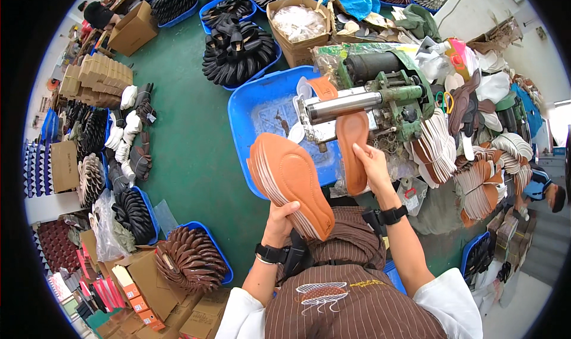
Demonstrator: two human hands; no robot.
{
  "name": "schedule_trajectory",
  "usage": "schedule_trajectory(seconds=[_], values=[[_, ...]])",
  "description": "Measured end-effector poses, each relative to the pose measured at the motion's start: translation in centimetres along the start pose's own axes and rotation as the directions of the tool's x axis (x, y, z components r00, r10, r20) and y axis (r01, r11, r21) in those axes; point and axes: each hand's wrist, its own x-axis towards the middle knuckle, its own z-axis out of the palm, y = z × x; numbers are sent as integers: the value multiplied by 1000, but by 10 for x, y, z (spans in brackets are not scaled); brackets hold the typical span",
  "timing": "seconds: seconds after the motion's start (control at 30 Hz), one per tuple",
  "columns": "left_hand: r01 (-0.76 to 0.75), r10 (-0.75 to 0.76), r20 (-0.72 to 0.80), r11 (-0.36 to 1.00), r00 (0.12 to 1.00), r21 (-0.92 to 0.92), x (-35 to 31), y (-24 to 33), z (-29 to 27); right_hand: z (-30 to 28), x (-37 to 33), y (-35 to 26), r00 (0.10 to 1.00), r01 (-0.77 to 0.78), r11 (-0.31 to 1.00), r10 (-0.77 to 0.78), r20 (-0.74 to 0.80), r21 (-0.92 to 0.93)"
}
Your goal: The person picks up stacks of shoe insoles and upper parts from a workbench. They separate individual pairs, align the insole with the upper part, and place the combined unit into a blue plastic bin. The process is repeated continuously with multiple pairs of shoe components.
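A thick stack of orange-brown insoles (291, 181) with pale edges is gripped in my left hand (281, 220), thumb across its side. My right hand (372, 163) pinches a single brown insole (353, 138) near its middle. That insole's upper end is right by the metal roller (348, 106) of a green machine (410, 95); whether it touches the roller I cannot tell. Beyond the roller lies an orange piece (323, 88), partly hidden by the machine. Under the machine's left side is a blue tub (238, 138) with white insole-shaped pieces (296, 132) in it.
Bundled insoles (437, 148) and loose material crowd the bench to the right. Tubs of black shoe parts (241, 53) and a carton of clear plastic (299, 22) stand ahead. Brown shoe parts (189, 259) fill a tub at lower left. Another person (544, 187) is at far right.
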Motion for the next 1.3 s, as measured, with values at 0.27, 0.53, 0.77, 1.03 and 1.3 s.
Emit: schedule_trajectory(seconds=[0.27,0.53,0.77,1.03,1.3], values=[[-137,189,-132,936,973,324,11,-1,36,66,-60,-10,915,232,947,-136,381,-220],[-216,242,-85,947,967,239,14,-2,44,78,-76,-19,904,396,742,-417,91,-540],[-199,226,-97,952,969,234,19,-8,40,80,-77,-18,767,524,592,-641,37,-613],[-157,169,-118,982,979,104,14,-5,15,22,-68,5,937,331,937,-312,157,-112],[-78,83,-41,991,996,111,7,15,-14,-22,1,24,978,204,960,-195,70,-189]])
